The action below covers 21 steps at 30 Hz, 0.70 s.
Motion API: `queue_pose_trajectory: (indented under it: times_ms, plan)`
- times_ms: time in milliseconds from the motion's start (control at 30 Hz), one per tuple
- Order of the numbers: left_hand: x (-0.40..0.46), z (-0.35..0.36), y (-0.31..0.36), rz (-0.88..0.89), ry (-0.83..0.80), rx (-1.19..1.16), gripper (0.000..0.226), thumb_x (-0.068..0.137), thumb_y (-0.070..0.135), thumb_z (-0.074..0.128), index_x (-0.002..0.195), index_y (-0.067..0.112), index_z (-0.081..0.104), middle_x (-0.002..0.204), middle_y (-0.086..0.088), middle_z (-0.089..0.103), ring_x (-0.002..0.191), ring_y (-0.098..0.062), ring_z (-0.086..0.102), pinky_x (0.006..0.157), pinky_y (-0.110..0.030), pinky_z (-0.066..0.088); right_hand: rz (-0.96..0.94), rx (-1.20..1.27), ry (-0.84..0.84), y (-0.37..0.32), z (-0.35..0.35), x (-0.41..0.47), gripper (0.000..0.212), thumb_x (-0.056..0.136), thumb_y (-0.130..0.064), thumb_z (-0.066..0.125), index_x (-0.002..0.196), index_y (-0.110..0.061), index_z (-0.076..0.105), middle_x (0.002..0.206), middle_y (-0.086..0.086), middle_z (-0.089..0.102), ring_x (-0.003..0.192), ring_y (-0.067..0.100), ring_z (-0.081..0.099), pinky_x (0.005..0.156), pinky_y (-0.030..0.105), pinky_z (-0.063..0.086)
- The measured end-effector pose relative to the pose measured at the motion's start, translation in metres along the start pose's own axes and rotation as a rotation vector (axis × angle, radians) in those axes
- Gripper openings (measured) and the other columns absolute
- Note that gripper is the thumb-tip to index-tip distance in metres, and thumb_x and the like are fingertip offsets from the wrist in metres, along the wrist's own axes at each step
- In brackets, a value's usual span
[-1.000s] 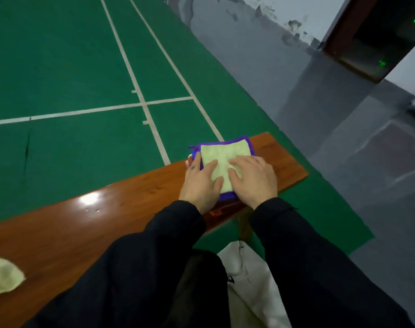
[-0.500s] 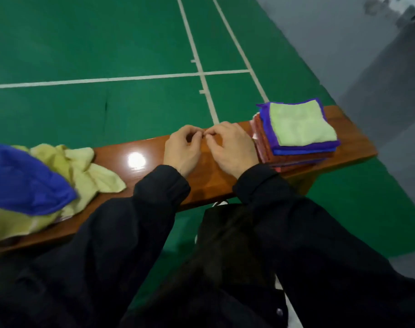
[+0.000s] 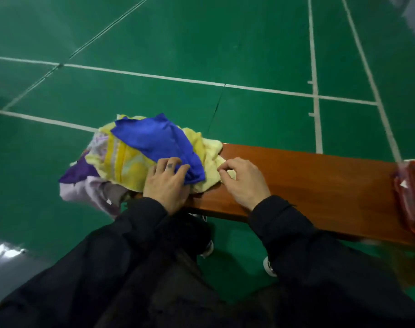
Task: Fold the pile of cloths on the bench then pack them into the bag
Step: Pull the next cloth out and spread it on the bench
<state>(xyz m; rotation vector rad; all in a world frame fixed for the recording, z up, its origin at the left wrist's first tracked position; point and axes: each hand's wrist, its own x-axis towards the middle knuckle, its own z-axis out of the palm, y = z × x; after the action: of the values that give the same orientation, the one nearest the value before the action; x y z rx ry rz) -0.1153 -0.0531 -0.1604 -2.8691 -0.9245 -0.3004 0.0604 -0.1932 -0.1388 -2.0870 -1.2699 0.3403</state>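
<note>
A loose pile of unfolded cloths (image 3: 121, 159) lies on the left end of the wooden bench (image 3: 308, 183): a blue cloth (image 3: 154, 138) on top, yellow ones under it, purple and lilac ones hanging over the near left edge. My left hand (image 3: 166, 183) grips the lower end of the blue cloth. My right hand (image 3: 243, 179) pinches the right corner of a pale yellow cloth (image 3: 212, 166). A stack of folded cloths (image 3: 412, 197), orange-red at its side, sits at the bench's right end, cut off by the frame. The bag is hidden.
Green court floor with white lines (image 3: 316, 95) surrounds the bench. My dark sleeves and legs fill the foreground, and shoes (image 3: 269, 266) show under the bench. Bare bench top lies between the pile and the folded stack.
My view swung left from the folded stack to the loose pile. Both hands moved left along the bench and took hold of cloths in the pile.
</note>
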Motion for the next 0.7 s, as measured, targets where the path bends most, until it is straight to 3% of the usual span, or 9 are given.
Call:
queue_pose_trajectory:
  times_ms: [67, 167, 333, 400, 500, 533, 633, 700]
  plan:
    - [-0.004, 0.007, -0.018, 0.113, -0.025, 0.121, 0.037, 0.072, 0.032, 0.075, 0.106, 0.018, 0.07, 0.114, -0.008, 0.065, 0.104, -0.035, 0.055, 0.083, -0.044, 0.043, -0.009, -0.009, -0.035, -0.004, 0.01, 0.0, 0.015, 0.098, -0.028, 0.059, 0.098, -0.025, 0.073, 0.099, -0.007, 0.067, 0.095, 0.014, 0.058, 0.082, 0.036, 0.047]
    - [-0.001, 0.013, -0.033, 0.237, 0.088, 0.191, 0.019, 0.081, 0.021, 0.069, 0.099, 0.016, 0.072, 0.109, -0.008, 0.067, 0.1, -0.034, 0.058, 0.081, -0.044, 0.042, -0.001, -0.013, -0.056, -0.01, 0.015, -0.001, 0.016, 0.097, -0.029, 0.058, 0.099, -0.026, 0.073, 0.101, -0.007, 0.069, 0.096, 0.016, 0.059, 0.082, 0.038, 0.049]
    - [0.006, 0.014, -0.036, 0.264, 0.227, 0.194, 0.006, 0.086, 0.02, 0.064, 0.086, 0.016, 0.067, 0.096, -0.005, 0.066, 0.093, -0.031, 0.057, 0.08, -0.042, 0.039, -0.024, 0.012, -0.084, -0.017, 0.017, -0.004, 0.015, 0.096, -0.031, 0.059, 0.105, -0.029, 0.072, 0.104, -0.012, 0.069, 0.097, 0.011, 0.061, 0.085, 0.04, 0.054]
    - [0.009, 0.006, -0.026, 0.184, 0.315, 0.056, 0.006, 0.089, 0.022, 0.065, 0.087, 0.016, 0.063, 0.09, -0.004, 0.067, 0.09, -0.031, 0.059, 0.081, -0.042, 0.041, -0.049, 0.085, -0.1, -0.021, 0.019, -0.006, 0.03, 0.092, -0.032, 0.064, 0.121, -0.029, 0.068, 0.115, -0.012, 0.068, 0.106, 0.008, 0.061, 0.092, 0.038, 0.054]
    - [0.013, -0.026, 0.008, 0.201, 0.383, -0.362, 0.008, 0.095, 0.021, 0.05, 0.1, 0.017, 0.054, 0.086, -0.009, 0.068, 0.084, -0.032, 0.06, 0.08, -0.041, 0.042, -0.091, 0.257, -0.121, -0.033, 0.02, -0.007, 0.069, 0.08, -0.032, 0.074, 0.145, -0.028, 0.049, 0.138, -0.01, 0.057, 0.127, 0.007, 0.052, 0.106, 0.026, 0.044]
    - [0.015, -0.039, 0.021, 0.207, 0.355, -0.498, 0.01, 0.096, 0.021, 0.045, 0.105, 0.019, 0.05, 0.088, -0.011, 0.068, 0.084, -0.031, 0.059, 0.079, -0.041, 0.042, -0.11, 0.302, -0.07, -0.037, 0.019, -0.006, 0.07, 0.078, -0.026, 0.073, 0.144, -0.028, 0.049, 0.138, -0.009, 0.056, 0.127, 0.008, 0.052, 0.106, 0.026, 0.043]
    - [0.029, -0.071, 0.05, 0.164, 0.293, -0.776, 0.013, 0.1, 0.028, 0.037, 0.11, 0.023, 0.045, 0.092, -0.008, 0.064, 0.084, -0.028, 0.059, 0.076, -0.042, 0.045, -0.134, 0.409, 0.155, -0.044, 0.005, -0.002, 0.043, 0.078, -0.01, 0.063, 0.118, -0.024, 0.06, 0.112, -0.004, 0.063, 0.104, 0.017, 0.06, 0.089, 0.033, 0.049]
    - [0.041, -0.083, 0.057, 0.116, 0.38, -0.861, 0.014, 0.101, 0.026, 0.038, 0.108, 0.018, 0.047, 0.086, -0.001, 0.055, 0.076, -0.023, 0.053, 0.072, -0.039, 0.045, -0.064, 0.555, 0.142, -0.048, -0.014, -0.002, 0.029, 0.085, -0.015, 0.065, 0.109, -0.031, 0.063, 0.1, -0.007, 0.068, 0.092, 0.017, 0.063, 0.082, 0.036, 0.052]
